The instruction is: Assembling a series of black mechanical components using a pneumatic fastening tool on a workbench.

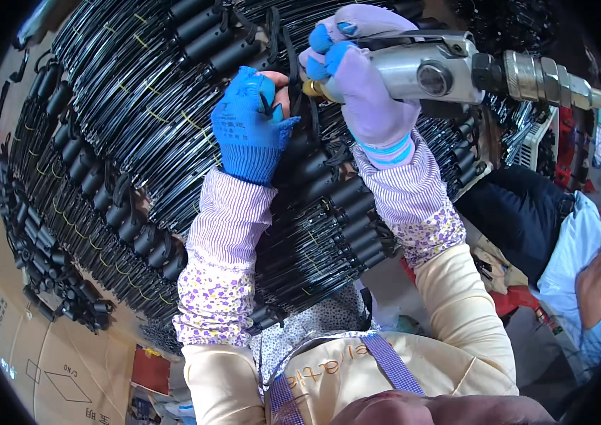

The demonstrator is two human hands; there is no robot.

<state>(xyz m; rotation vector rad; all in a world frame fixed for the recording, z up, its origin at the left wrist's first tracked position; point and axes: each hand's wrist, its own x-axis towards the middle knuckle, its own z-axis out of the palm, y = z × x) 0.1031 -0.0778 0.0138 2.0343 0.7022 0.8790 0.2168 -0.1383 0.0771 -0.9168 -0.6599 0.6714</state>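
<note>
My right hand (378, 92), in a lavender glove with blue fingertips, is wrapped round a silver air tool (421, 71). The tool's brass-coloured nose (312, 88) points left, toward my other hand. My left hand (251, 120) wears a blue knit glove with bare fingertips showing. Its fingers are curled together beside a black strap (292, 60); what they grip is hidden. Beneath both hands lie rows of what look like folded umbrella frames (166, 134), with shiny black ribs, yellow ties and black cylindrical handles (233, 57).
An air hose fitting (541, 79) runs from the tool to the right edge. More black handles (66, 283) pile up at left, above a cardboard box (38, 354). Another person (563, 241) in dark trousers is close on the right, near a white plastic crate (531, 152).
</note>
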